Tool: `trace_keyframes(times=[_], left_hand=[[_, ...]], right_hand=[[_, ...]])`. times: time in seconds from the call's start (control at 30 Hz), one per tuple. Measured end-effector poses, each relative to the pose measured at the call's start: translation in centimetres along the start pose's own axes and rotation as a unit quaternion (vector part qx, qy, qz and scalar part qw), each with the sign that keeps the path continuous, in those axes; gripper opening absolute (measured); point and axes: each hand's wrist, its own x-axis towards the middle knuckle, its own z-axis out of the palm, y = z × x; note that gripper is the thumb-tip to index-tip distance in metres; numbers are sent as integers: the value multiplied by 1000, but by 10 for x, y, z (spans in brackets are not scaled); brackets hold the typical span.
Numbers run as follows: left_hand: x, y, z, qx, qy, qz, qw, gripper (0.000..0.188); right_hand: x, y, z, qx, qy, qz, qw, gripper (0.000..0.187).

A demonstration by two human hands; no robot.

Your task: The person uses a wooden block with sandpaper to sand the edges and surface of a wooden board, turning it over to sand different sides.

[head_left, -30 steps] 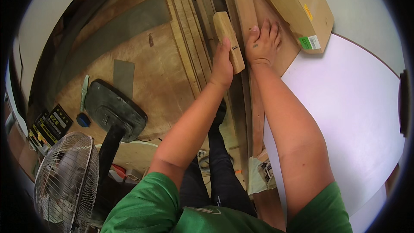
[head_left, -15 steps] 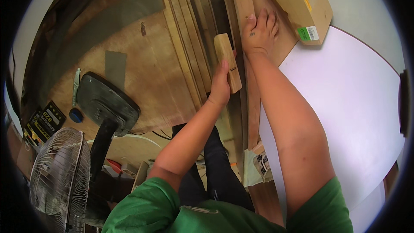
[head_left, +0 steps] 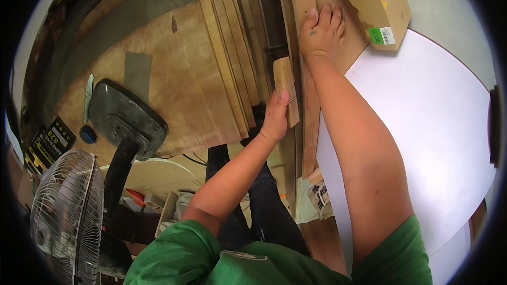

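My left hand (head_left: 275, 119) is closed around a pale wooden block (head_left: 284, 74) with a rounded far end. The block stands against the side of a long narrow wooden board (head_left: 310, 105); its face towards the board is hidden. My right hand (head_left: 322, 31) lies flat, fingers stretched out, at the far end of this board. Its fingers rest on a flat light-brown wooden surface (head_left: 355, 55) beside the board, and it holds nothing.
Left are a plywood tabletop (head_left: 185, 95), long wooden strips (head_left: 224, 37), a dark stand base (head_left: 127, 119), a wire-cage fan (head_left: 68, 206) and black-and-yellow boxes (head_left: 50, 145). A curved wooden piece (head_left: 391, 16) and a white panel (head_left: 422, 126) lie right.
My left hand and the wooden block have slid towards me along the board's side. My right hand stays pressed on the wood. The whole view has shifted slightly.
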Motion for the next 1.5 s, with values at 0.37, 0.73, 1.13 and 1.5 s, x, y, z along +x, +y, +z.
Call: trace_keyframes(times=[0.37, 0.73, 1.13, 1.5], left_hand=[[-1, 19, 1, 51, 95, -47, 993, 66], [155, 110, -5, 229, 283, 201, 910, 60], [235, 157, -15, 343, 237, 210, 884, 46], [214, 152, -12, 356, 201, 164, 898, 52]], right_hand=[[1, 1, -2, 24, -20, 5, 999, 56], [1, 2, 4, 29, 3, 0, 1000, 58], [-1, -3, 2, 29, -14, 16, 999, 58], [0, 3, 6, 25, -1, 13, 1000, 58]])
